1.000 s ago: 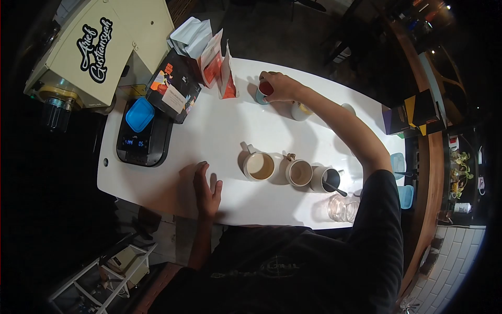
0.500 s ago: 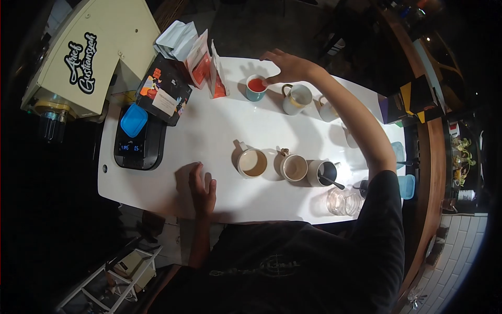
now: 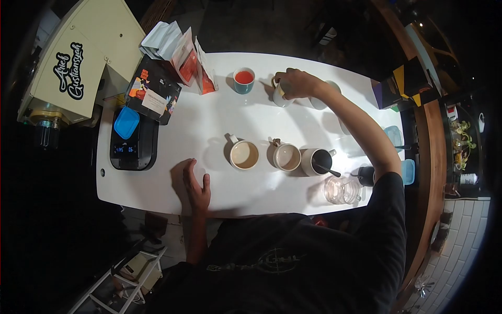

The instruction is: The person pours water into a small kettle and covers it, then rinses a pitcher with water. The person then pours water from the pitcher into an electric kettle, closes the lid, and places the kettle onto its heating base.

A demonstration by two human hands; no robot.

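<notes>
My right hand (image 3: 296, 83) has its fingers wrapped over the top of a pale mug (image 3: 280, 97) with a yellowish band, at the far side of the white table. Left of it stands a teal cup (image 3: 244, 83) with a red inside, untouched. Another pale mug (image 3: 319, 100) is partly hidden behind my right forearm. My left hand (image 3: 197, 188) is near the front edge, fingers extended and thumb apart, holding nothing. A cream mug (image 3: 244, 155) is the nearest thing to its right, beside a second mug (image 3: 286, 157).
A white cup with a spoon (image 3: 317, 161) and a glass vessel (image 3: 340, 190) stand at the right front. At the left are a black scale (image 3: 134, 152) with a blue container (image 3: 126, 123), a dark box (image 3: 155, 94), foil bags (image 3: 183, 57) and a cream machine (image 3: 78, 57).
My right hand has let go of the teal cup, moved right and taken hold of the pale mug. The whole view has shifted slightly; my left hand keeps its pose.
</notes>
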